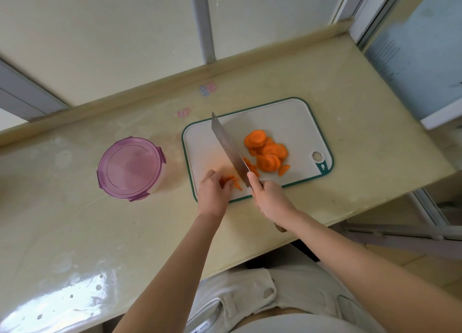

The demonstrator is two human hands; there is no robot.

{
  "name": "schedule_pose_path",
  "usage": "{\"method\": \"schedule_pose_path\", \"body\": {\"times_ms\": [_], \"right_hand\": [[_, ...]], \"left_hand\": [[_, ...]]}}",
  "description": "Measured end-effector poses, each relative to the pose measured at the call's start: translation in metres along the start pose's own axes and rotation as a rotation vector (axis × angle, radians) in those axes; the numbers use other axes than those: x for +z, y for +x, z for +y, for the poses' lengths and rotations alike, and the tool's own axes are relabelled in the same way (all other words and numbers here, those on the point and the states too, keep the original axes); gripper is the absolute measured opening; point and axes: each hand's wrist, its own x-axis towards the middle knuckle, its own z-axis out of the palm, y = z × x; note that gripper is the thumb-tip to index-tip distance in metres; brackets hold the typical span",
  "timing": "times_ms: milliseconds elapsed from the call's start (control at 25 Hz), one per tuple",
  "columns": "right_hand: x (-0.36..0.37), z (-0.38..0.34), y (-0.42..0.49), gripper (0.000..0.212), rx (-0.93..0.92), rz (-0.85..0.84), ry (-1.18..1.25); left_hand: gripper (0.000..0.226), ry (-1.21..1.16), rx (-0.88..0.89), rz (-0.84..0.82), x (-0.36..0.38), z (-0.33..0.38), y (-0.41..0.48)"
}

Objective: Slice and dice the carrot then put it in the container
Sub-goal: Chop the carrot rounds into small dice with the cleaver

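Lying against left hand [213, 192]: diced carrot [232, 181]

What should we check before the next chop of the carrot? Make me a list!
1. Right hand grips the steel cleaver by its handle: ok.
2. Left hand holds the small orange carrot pieces on the white green-edged cutting board: ok.
3. Left hand apart from the blade: cannot tell, they look very close.
4. Round orange carrot slices wait on the board, right of the blade: ok.
5. Round container with the purple lid open for filling: not ok, lid is on.
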Motion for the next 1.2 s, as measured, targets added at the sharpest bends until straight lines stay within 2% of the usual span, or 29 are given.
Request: {"method": "schedule_pose_path", "body": {"times_ms": [240,440,800,1200], "right_hand": [[-0.003,0.002,-0.010,0.062,0.008,-0.032,0.043],[-0.002,0.005,-0.013,0.063,0.015,-0.049,-0.004],[0.011,-0.003,-0.005,0.061,-0.064,-0.019,-0.207],[-0.005,-0.004,0.001,0.061,-0.099,0.001,-0.019]], "left_hand": [[0.008,-0.028,0.050,-0.031,-0.003,-0.004,-0.001],[0.007,-0.007,-0.006,-0.017,0.000,-0.004,-0.002],[0.014,0.043,-0.036,0.009,0.003,-0.003,-0.004],[0.018,0.027,0.052,0.020,-0.002,-0.004,-0.011]]}}
